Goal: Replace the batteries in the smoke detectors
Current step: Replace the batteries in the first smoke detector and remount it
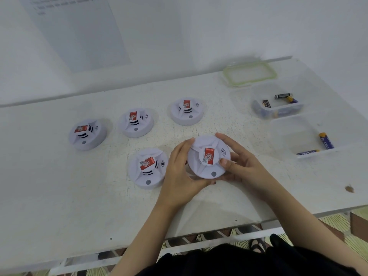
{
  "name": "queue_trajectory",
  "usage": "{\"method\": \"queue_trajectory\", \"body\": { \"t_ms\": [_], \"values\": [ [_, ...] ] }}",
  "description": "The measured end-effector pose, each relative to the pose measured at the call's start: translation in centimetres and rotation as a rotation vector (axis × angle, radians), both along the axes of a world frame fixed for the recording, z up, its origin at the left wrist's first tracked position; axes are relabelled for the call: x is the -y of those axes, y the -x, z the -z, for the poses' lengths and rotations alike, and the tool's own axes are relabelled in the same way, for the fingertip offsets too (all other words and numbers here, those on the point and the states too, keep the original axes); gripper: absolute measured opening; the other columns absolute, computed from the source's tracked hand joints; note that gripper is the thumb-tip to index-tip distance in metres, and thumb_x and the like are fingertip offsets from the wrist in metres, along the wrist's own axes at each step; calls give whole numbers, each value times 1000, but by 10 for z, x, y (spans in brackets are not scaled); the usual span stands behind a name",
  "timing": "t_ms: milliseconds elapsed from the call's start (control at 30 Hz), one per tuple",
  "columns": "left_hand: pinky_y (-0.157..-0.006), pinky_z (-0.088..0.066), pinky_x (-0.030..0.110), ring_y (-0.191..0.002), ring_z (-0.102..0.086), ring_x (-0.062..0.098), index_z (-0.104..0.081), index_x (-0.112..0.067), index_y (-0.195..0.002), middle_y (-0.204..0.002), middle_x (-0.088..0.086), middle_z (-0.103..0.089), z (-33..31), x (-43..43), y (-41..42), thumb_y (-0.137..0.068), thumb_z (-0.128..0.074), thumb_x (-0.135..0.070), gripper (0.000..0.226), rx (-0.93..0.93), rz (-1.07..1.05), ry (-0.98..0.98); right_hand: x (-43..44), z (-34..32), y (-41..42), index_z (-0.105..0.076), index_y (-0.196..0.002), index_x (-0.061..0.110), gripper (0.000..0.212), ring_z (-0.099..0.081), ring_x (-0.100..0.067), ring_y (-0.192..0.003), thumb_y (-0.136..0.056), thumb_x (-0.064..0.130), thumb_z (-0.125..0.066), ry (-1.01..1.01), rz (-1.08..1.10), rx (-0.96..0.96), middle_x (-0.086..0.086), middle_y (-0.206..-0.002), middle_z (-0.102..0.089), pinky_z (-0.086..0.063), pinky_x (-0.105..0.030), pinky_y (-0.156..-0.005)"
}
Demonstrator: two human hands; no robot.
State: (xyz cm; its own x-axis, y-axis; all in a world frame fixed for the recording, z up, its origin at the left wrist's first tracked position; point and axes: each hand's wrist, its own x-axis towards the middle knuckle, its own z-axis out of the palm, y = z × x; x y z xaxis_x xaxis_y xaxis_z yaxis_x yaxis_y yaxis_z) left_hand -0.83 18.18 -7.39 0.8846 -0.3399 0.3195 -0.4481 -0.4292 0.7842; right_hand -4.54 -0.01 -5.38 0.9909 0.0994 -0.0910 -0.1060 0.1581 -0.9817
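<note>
Five smoke detectors [208,157] [148,168] [87,134] [136,122] [187,110]: you hold one between your left hand [179,172] and right hand [242,164], fingers [226,140] curled round its rim; four lie on the bench [59,196] left of your fingers. Two battery tubs [278,113] [288,134] stand to their right.

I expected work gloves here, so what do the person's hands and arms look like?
No gloves: the left hand and right hand are bare, with no ring, watch or bracelet showing. The forearms are bare too, no sleeves in view. Black clothing shows at the bottom edge.
</note>
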Motion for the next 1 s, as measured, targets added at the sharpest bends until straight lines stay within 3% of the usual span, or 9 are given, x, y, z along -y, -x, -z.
{"method": "queue_trajectory", "body": {
  "t_ms": [133,233,467,633,1000],
  "values": [
    [-105,-32,12,-123,-38,-3,-40,-13,-139,-129,-23,-39,1,0,0,-60,-90,-28,95,-16,-5,-2,0,1,0,-45,-133,34,55,-64,-18,-107,-82,18,-59,34,1,10,-1,-118,-66,-55,-31,-84],
    [-104,-30,7,-125,-37,0,-39,-13,-140,-131,-15,-42,2,-1,0,-59,-91,-26,97,-37,-2,-16,1,1,0,-45,-134,33,56,-63,-19,-110,-82,18,-59,45,-2,15,0,-117,-68,-52,-32,-91],
    [-101,-24,-1,-124,-36,-1,-39,-12,-140,-132,-9,-42,1,-1,0,-58,-91,-25,98,-50,-5,-26,2,2,0,-44,-135,32,56,-62,-21,-111,-83,17,-59,37,-8,8,-2,-118,-67,-52,-33,-92],
    [-103,-24,1,-125,-37,2,-39,-12,-140,-133,-9,-42,1,-1,0,-59,-91,-30,98,-34,-11,-54,3,3,-1,-45,-133,35,54,-61,-22,-113,-85,18,-61,40,-15,3,-3,-120,-66,-51,-38,-95],
    [-105,-25,4,-126,-40,8,-38,-14,-141,-133,-8,-43,1,-1,1,-60,-86,-40,98,-19,-10,-68,2,2,-1,-45,-132,34,54,-63,-17,-110,-83,17,-58,56,-14,18,3,-116,-68,-53,-29,-87]
  ]
}}
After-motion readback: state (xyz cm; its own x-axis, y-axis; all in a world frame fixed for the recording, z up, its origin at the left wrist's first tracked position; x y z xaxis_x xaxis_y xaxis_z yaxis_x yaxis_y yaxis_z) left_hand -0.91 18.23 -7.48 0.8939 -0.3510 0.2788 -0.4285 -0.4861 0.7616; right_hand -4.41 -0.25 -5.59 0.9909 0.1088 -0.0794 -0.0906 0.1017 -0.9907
